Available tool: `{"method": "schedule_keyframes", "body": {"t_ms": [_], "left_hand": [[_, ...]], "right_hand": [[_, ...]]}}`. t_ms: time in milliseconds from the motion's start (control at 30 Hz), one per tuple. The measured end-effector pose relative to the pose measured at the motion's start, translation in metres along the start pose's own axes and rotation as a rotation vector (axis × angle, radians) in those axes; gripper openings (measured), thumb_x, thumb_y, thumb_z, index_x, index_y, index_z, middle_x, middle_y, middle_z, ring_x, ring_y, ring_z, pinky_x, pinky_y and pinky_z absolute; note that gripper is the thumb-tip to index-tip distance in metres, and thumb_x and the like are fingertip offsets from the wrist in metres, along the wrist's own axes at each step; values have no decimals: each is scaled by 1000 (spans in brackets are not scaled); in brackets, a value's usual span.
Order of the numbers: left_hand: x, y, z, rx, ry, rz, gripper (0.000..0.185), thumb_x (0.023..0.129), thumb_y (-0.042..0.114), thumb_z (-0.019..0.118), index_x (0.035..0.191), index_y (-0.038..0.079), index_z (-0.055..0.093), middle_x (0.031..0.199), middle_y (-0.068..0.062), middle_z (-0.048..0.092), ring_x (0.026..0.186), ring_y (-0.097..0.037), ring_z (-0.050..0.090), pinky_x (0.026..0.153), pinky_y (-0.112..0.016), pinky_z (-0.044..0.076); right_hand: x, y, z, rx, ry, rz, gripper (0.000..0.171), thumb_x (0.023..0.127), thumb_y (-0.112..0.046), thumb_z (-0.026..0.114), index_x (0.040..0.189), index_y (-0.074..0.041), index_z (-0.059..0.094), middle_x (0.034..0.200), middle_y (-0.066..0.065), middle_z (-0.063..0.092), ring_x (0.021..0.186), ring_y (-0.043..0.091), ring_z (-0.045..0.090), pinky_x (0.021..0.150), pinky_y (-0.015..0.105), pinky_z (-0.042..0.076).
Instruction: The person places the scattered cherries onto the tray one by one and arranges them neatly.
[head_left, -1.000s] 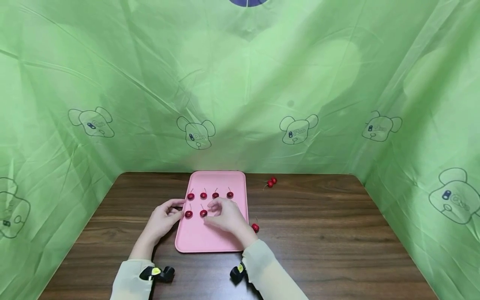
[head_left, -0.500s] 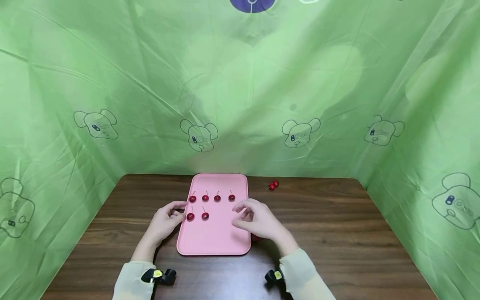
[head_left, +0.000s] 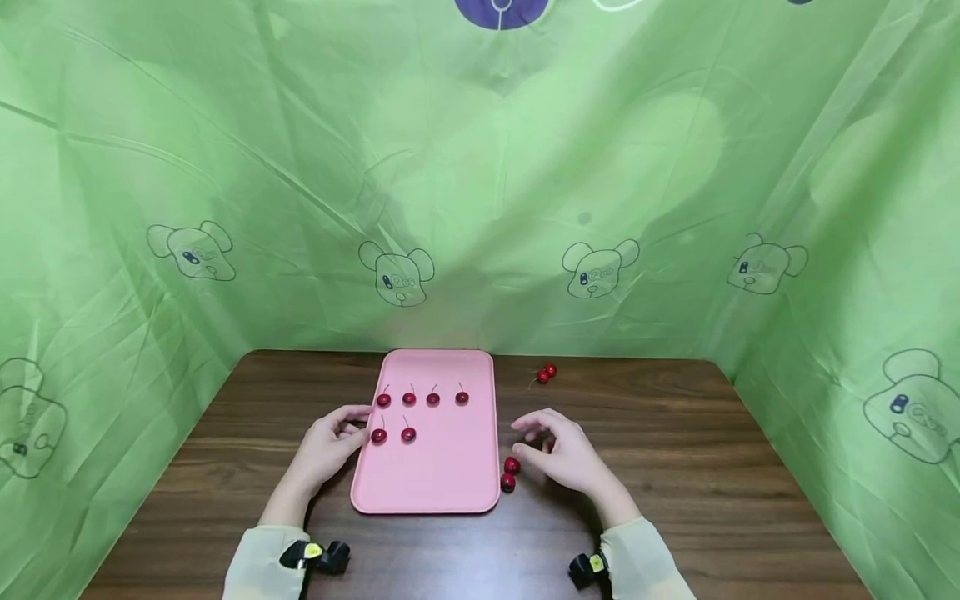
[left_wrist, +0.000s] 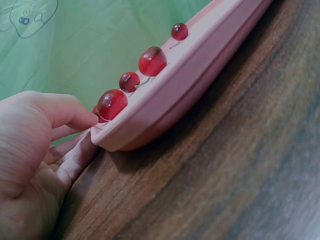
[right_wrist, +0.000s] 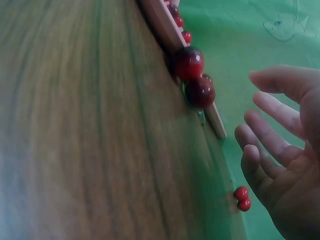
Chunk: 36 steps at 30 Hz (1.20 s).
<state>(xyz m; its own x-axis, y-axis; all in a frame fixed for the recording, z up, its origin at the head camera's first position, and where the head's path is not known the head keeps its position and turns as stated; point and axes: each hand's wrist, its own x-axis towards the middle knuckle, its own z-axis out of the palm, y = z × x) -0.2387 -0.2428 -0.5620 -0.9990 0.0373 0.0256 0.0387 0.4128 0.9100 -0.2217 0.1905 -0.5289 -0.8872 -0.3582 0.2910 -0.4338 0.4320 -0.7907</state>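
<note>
On the pink tray (head_left: 431, 496) lie several stemmed cherries in two rows, a back row with one cherry (head_left: 462, 398) at its right end and a shorter front row. My left hand (head_left: 330, 446) holds the tray's left edge, its thumb (left_wrist: 75, 112) at the rim beside a cherry (left_wrist: 112, 104). Off the tray's right side, my right hand (head_left: 562, 450) hovers with relaxed fingers and nothing in them. Two cherries, an upper one (head_left: 512, 465) and a lower one (head_left: 507, 482), sit on the table close to the tray, just left of that hand.
Another pair of cherries (head_left: 547, 373) lies on the wooden table (head_left: 675, 450) near its back edge, right of the tray. A green curtain (head_left: 480, 167) with printed bear heads surrounds the table on the back and sides.
My right hand has moved right, from above the front-row cherries to beyond the tray's right edge, uncovering the two cherries there. The left hand stays at the tray's edge.
</note>
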Motion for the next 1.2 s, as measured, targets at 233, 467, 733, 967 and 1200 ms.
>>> {"method": "schedule_keyframes", "body": {"t_ms": [233,467,733,967,1200], "left_hand": [[0,-2,-1,11,-5,0,40,102,8,75,141,4,70,126,-15,73,94,-19,67,77,-24,57],[0,-1,0,8,-6,7,39,102,6,75,141,4,70,125,-15,74,93,-19,68,77,-24,57],[1,-1,-1,10,-4,9,39,102,6,74,141,3,70,127,-16,73,94,-19,68,77,-24,57],[2,-1,0,0,1,-5,39,102,6,75,140,4,71,126,-16,73,93,-19,68,77,-24,58],[1,-1,-1,-4,-6,-5,39,102,8,75,141,4,70,127,-16,73,93,-19,69,78,-24,57]], "right_hand": [[-4,9,-4,30,13,8,31,92,-10,88,121,-4,77,111,12,75,95,29,71,70,27,55],[-8,21,-8,67,-4,20,31,94,-9,85,124,-6,77,116,12,76,98,31,73,74,28,57],[-7,24,-9,104,-133,18,37,95,-3,81,131,-7,75,125,12,76,103,35,71,75,25,53],[-7,21,-4,71,-196,-82,39,93,-6,84,131,-10,76,122,10,75,97,33,70,71,28,53],[-9,19,0,92,-195,-29,35,93,-13,88,126,-12,78,109,9,73,91,33,66,73,31,53]]}}
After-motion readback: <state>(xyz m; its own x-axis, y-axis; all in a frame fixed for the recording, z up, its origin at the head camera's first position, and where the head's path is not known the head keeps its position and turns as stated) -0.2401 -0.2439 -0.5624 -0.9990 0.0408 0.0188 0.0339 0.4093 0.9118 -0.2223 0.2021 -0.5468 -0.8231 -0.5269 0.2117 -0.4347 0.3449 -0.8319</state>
